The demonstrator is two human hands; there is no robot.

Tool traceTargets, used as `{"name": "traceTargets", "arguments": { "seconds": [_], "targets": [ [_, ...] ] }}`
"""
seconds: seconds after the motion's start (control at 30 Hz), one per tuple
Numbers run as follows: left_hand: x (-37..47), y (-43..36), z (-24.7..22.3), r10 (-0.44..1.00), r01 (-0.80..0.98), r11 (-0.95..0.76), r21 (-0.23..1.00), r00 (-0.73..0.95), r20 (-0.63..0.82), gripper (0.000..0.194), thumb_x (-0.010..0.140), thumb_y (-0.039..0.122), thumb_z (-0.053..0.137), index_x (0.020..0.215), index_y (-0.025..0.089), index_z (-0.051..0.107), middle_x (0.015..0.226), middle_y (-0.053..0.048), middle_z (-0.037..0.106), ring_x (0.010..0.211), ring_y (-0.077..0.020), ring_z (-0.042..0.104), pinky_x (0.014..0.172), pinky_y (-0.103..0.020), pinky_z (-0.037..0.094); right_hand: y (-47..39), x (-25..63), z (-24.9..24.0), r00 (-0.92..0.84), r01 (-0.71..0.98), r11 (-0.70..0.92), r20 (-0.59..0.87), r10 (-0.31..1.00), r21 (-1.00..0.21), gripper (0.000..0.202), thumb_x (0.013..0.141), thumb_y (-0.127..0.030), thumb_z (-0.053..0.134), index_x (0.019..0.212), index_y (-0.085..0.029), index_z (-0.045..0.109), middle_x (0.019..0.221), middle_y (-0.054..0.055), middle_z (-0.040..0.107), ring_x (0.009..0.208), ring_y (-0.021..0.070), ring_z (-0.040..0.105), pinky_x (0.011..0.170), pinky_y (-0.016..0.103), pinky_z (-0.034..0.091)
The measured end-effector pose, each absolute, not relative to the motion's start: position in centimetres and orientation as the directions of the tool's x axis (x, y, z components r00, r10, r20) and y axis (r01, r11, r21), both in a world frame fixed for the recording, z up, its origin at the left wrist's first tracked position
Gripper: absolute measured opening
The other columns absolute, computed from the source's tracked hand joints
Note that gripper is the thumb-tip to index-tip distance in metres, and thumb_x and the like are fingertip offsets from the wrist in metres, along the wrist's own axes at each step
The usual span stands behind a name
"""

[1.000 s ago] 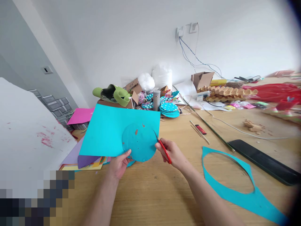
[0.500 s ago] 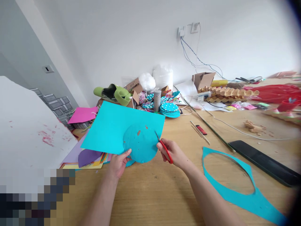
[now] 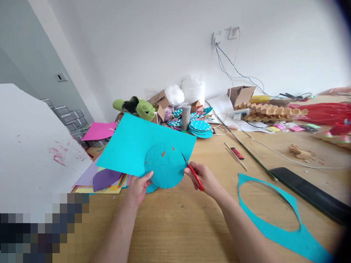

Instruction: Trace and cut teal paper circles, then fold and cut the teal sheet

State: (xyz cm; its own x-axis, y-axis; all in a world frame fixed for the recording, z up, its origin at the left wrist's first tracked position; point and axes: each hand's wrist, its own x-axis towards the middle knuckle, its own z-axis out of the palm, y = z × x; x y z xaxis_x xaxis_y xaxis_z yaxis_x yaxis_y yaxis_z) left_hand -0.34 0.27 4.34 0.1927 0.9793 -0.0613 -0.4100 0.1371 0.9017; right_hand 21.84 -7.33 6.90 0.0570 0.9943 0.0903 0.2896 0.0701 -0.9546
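Observation:
My left hand [image 3: 140,186] pinches a blue sheet of paper [image 3: 128,142] together with a round blue disc [image 3: 164,170] lying over it, thumb on top. Several brownish marks or holes show on the disc. My right hand [image 3: 201,177] is closed round the red handles of a pair of scissors [image 3: 195,176]. The dark blades lie at the right rim of the disc, over the sheet's right part. Part of the sheet's lower edge follows the disc's curve. Under the left hand, another blue piece [image 3: 152,188] shows on the table.
At right lies a blue paper offcut [image 3: 244,210] with a round hole, beside a long black case [image 3: 307,193]. Thin sticks [image 3: 236,156] and a red lighter-like item [image 3: 237,153] lie ahead. Coloured papers [image 3: 106,179] are at left; blue discs [image 3: 200,126] and a flask [image 3: 185,117] stand behind.
The whole view has shifted slightly, moving the background a little to the right. Both hands keep their hold on the paper and scissors; the blades stay at nearly the same spot.

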Motion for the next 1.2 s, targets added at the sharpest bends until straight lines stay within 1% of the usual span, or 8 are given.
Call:
{"name": "traceTargets", "arguments": {
  "seconds": [0.2,0.33,0.53,0.87,1.03,1.2],
  "targets": [
    [-0.3,0.2,4.6,0.982,-0.416,0.110,0.903,0.183,-0.035,0.064,0.054,0.029,0.087,0.112,0.013,0.067,0.103,-0.014,0.074,0.094,-0.0324,0.069,0.074,-0.043,0.057,-7.5,21.7,7.1,0.032,0.294,0.056,0.068,0.997,-0.954,0.047,0.080,-0.065,0.056,0.067,-0.023,0.038,0.043,-0.008,0.046,0.039,0.0101,0.046,0.042,0.022,0.032],
    [-0.3,0.2,4.7,0.981,-0.426,0.111,0.898,0.192,-0.031,0.066,0.054,0.028,0.087,0.115,0.014,0.066,0.105,-0.014,0.073,0.096,-0.0324,0.069,0.078,-0.045,0.057,-7.6,21.6,7.2,0.014,0.294,0.061,0.068,0.998,-0.954,0.046,0.083,-0.063,0.053,0.068,-0.023,0.039,0.046,-0.006,0.049,0.043,0.0108,0.049,0.044,0.023,0.035],
    [-0.3,0.2,4.7,0.977,-0.449,0.125,0.885,0.212,-0.031,0.061,0.056,0.027,0.086,0.113,0.013,0.068,0.102,-0.013,0.074,0.099,-0.0329,0.068,0.083,-0.046,0.056,-7.8,21.6,7.5,-0.010,0.290,0.061,0.061,0.998,-0.955,0.047,0.083,-0.065,0.050,0.067,-0.023,0.039,0.046,-0.006,0.049,0.043,0.0110,0.050,0.044,0.022,0.035],
    [-0.2,0.2,4.5,0.980,-0.468,0.115,0.876,0.198,-0.023,0.057,0.058,0.024,0.086,0.111,0.014,0.068,0.101,-0.012,0.075,0.096,-0.0311,0.069,0.081,-0.045,0.057,-8.0,21.6,7.9,-0.031,0.322,0.055,0.048,0.998,-0.945,0.048,0.084,-0.066,0.048,0.066,-0.022,0.040,0.046,-0.004,0.051,0.043,0.0110,0.049,0.045,0.023,0.036],
    [-0.2,0.3,4.5,0.984,-0.464,0.119,0.878,0.170,-0.043,0.058,0.056,0.024,0.086,0.110,0.013,0.068,0.099,-0.012,0.075,0.094,-0.0314,0.070,0.081,-0.045,0.057,-8.0,21.6,8.0,-0.045,0.346,0.039,0.025,0.999,-0.938,0.050,0.083,-0.069,0.047,0.066,-0.022,0.040,0.047,-0.003,0.051,0.044,0.0116,0.050,0.046,0.024,0.038],
    [-0.2,0.2,4.6,0.969,-0.451,0.143,0.881,0.244,-0.033,0.060,0.059,0.026,0.085,0.115,0.014,0.067,0.102,-0.012,0.075,0.096,-0.0314,0.069,0.083,-0.045,0.056,-8.0,21.6,8.1,-0.039,0.344,0.057,0.046,0.998,-0.937,0.052,0.084,-0.071,0.042,0.066,-0.023,0.040,0.049,-0.003,0.052,0.045,0.0114,0.050,0.046,0.024,0.038]
  ]
}}
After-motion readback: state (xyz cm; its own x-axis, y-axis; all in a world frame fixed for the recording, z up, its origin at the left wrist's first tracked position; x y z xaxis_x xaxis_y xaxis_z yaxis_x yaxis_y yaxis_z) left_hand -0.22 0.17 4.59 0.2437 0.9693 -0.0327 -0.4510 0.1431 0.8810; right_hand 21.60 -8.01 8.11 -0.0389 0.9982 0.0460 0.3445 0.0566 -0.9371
